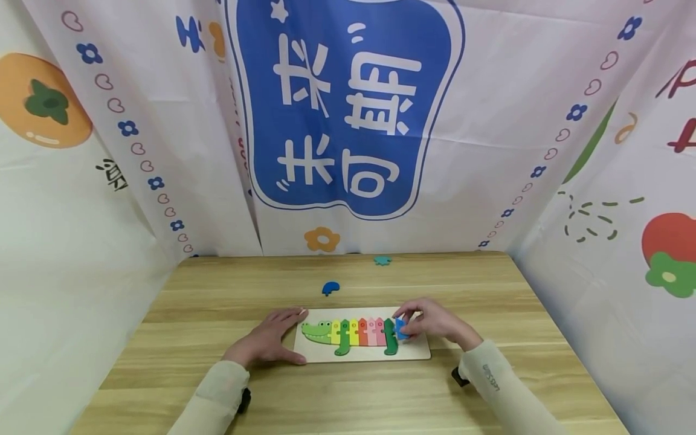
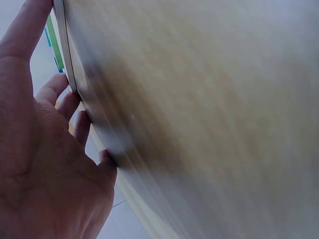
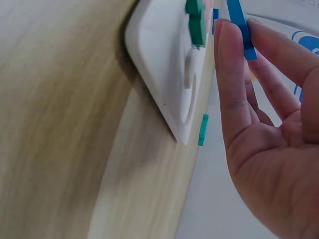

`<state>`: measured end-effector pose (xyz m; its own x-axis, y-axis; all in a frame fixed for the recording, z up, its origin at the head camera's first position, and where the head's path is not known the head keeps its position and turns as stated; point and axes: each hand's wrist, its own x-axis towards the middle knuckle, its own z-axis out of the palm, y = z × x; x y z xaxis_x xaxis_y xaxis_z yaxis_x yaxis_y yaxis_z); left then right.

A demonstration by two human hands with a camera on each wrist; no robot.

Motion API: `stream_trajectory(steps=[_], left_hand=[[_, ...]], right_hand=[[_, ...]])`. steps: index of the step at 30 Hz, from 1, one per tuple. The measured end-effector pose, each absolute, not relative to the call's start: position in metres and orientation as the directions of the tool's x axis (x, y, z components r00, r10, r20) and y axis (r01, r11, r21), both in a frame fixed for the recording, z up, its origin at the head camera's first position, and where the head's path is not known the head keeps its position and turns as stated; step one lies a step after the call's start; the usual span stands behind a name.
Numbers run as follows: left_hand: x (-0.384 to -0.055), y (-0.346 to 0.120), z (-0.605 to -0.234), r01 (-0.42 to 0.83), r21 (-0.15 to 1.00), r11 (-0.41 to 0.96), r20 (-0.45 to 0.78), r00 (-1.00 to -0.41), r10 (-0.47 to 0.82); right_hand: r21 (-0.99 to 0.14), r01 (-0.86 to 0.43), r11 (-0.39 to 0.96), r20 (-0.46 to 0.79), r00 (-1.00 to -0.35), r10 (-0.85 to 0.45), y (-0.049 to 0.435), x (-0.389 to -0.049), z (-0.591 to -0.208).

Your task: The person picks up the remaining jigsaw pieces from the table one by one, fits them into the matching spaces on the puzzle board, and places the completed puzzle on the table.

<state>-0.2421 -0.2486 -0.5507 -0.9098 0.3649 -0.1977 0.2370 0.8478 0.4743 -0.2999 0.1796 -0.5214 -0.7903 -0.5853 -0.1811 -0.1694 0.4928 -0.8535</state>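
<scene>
Left hand spread at left end of board | right hand pinching light-blue piece just beside dark-green piece | crocodile head at left, coloured row between | dark-blue piece on table beyond board; teal piece near far edge | printed cloth behind

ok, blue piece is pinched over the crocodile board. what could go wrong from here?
1. The right hand pinches the flat bright-blue puzzle piece; it could slip or catch on the dark-green leg piece beside it.
2. The left hand steadies only the left end of the pale rectangular board; pressing at the right end might swivel it.
3. The small teal jagged piece lies near the wooden table's far edge; a careless reach could knock it off.
</scene>
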Motion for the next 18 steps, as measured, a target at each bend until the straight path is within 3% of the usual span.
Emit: stream_trajectory(steps=[18], left_hand=[[-0.241,-0.25,-0.552,0.247,0.472,0.847,-0.183,-0.912,0.367]], right_hand=[[-0.793,-0.237,0.561,-0.146,-0.819,-0.554,0.173,-0.297,-0.536]])
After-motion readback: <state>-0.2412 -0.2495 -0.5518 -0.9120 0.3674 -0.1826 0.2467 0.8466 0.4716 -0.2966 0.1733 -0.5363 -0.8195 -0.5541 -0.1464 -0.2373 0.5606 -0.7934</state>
